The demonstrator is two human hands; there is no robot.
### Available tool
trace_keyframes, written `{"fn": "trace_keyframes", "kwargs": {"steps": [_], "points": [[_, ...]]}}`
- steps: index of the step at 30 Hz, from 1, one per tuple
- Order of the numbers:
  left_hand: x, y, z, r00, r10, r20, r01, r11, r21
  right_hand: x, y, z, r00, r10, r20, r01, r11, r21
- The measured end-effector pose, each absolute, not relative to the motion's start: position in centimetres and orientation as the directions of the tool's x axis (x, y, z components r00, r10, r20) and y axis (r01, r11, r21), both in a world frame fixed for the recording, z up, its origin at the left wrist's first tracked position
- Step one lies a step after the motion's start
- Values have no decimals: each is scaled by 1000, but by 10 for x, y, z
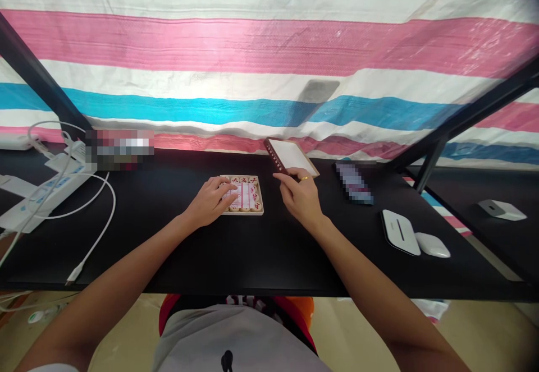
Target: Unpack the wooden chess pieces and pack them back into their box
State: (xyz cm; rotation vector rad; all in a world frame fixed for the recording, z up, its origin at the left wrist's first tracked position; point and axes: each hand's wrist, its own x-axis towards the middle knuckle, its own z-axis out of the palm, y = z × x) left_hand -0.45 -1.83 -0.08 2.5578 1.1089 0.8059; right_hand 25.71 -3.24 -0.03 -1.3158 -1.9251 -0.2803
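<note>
A small wooden tray (257, 210) of round game pieces with red characters lies on the black table (168, 237). My left hand (210, 201) rests on the tray's left side, fingers curled over the pieces. My right hand (300, 197), a ring on one finger, is to the right of the tray with its fingers bent; its fingertips touch the near edge of the box lid (295, 156), which is tilted up behind it. Whether either hand holds a piece is hidden.
White power strips and cables (50, 184) lie at the left end. A blurred box (120, 148) sits at the back left and a blurred packet (354, 184) to the right. White devices (415, 236) lie at the right. A striped tarp hangs behind.
</note>
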Motion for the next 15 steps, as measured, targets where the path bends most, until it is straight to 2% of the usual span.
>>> {"fn": "trace_keyframes", "kwargs": {"steps": [4, 7, 12, 15], "points": [[-3, -19, 0, 579, 714, 392, 591, -700, 401, 256, -32, 0, -179, 523, 833, 759, 613, -222], [-2, -19, 0, 575, 716, 396, 589, -698, 408, 252, -32, 0, -178, 451, 875, 699, 684, -210], [-3, -18, 0, 579, 711, 399, 587, -703, 402, 246, -37, -1, -54, 472, 880, 687, 657, -310], [-3, -18, -2, 578, 711, 401, 592, -703, 394, 244, -38, -3, 115, 527, 842, 563, 665, -492]]}}
